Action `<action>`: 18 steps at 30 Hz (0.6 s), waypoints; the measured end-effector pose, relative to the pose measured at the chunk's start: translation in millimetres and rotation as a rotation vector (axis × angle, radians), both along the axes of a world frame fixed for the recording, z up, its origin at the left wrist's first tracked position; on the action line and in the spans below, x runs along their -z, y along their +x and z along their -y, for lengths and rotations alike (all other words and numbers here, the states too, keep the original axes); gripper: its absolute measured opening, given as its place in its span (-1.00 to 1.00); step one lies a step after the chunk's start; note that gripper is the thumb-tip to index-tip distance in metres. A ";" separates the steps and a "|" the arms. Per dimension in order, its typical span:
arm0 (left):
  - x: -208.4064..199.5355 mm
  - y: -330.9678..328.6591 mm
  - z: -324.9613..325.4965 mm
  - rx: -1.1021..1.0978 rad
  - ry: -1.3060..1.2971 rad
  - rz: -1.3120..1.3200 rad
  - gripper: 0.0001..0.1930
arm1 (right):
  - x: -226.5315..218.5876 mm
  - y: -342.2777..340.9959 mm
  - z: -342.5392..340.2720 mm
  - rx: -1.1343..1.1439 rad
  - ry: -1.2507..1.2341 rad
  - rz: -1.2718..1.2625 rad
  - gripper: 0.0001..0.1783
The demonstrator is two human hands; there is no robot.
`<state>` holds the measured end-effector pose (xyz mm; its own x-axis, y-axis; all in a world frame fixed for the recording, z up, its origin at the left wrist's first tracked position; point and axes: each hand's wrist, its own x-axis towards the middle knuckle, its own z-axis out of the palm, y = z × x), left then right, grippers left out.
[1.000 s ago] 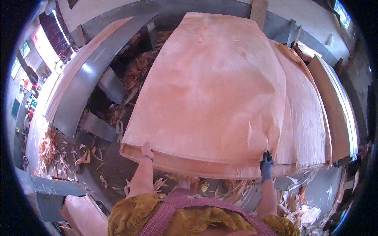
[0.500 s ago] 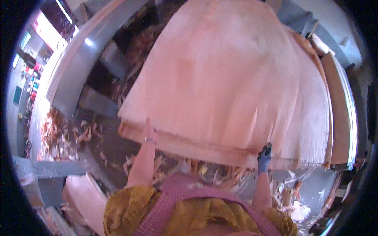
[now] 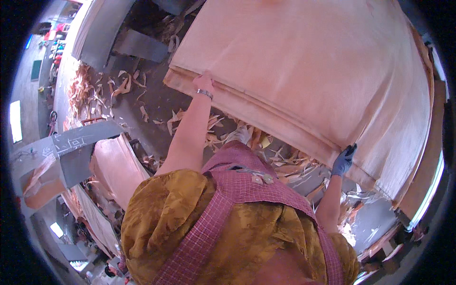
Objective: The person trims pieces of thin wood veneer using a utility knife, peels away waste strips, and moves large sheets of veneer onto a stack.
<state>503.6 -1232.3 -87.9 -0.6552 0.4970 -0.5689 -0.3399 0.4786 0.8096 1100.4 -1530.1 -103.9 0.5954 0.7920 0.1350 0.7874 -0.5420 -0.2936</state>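
A broad, thin sheet of pale reddish wood veneer (image 3: 304, 61) lies on top of a stack of like sheets (image 3: 280, 121), its surface slightly wavy. My bare left hand (image 3: 204, 81), with a bracelet at the wrist, is closed on the sheet's near edge close to the left corner. Farther right along that edge, my right hand (image 3: 344, 160) wears a blue-grey glove with dark fingertips. Its fingers pinch the edge where the veneer ripples. The undersides of both grips are hidden.
Torn veneer strips (image 3: 289, 166) litter the floor around my feet. More scraps pile up (image 3: 80, 90) at the left. A grey metal frame (image 3: 85, 140) stands at lower left, next to another veneer stack (image 3: 118, 166). Boards (image 3: 430, 156) stand along the right side.
My view has tilted down and turned, so the stack appears higher and slanted. My left hand, stretched out along the sheet before, is now closed on its edge. My right hand stays at the edge.
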 end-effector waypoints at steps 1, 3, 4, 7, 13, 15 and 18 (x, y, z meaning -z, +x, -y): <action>5.7 -3.9 -3.5 0.022 -0.028 -0.017 -0.74 | 2.4 -0.8 5.4 0.017 -0.008 -0.004 -0.45; 21.7 -23.9 2.5 -0.022 -0.029 -0.028 -0.72 | -22.8 -31.0 -20.7 0.199 -0.107 -0.265 -0.47; 31.3 -26.1 -0.4 -0.039 -0.004 0.006 -0.71 | -24.4 -29.9 -19.3 0.192 -0.081 -0.252 -0.47; 35.1 -27.1 -4.6 -0.010 -0.059 0.074 -0.69 | -38.2 -39.0 -11.9 0.186 0.018 -0.338 -0.43; 29.0 -19.9 -7.6 0.003 -0.115 0.069 -0.73 | -17.5 -29.1 -1.0 0.192 0.025 -0.331 -0.43; 32.8 -20.6 -11.6 0.041 -0.150 0.042 -0.71 | -3.5 -22.8 6.5 0.206 0.130 -0.466 -0.44; 65.6 -43.8 -14.0 0.076 -0.223 -0.006 -0.67 | 10.5 -16.9 1.0 0.139 0.260 -0.529 -0.45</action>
<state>459.8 -1218.3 -153.5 -0.6246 0.4076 -0.6661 -0.2916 0.6695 0.6832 1083.5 -1531.1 -114.4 0.7300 0.6829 -0.0288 0.4255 -0.4870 -0.7627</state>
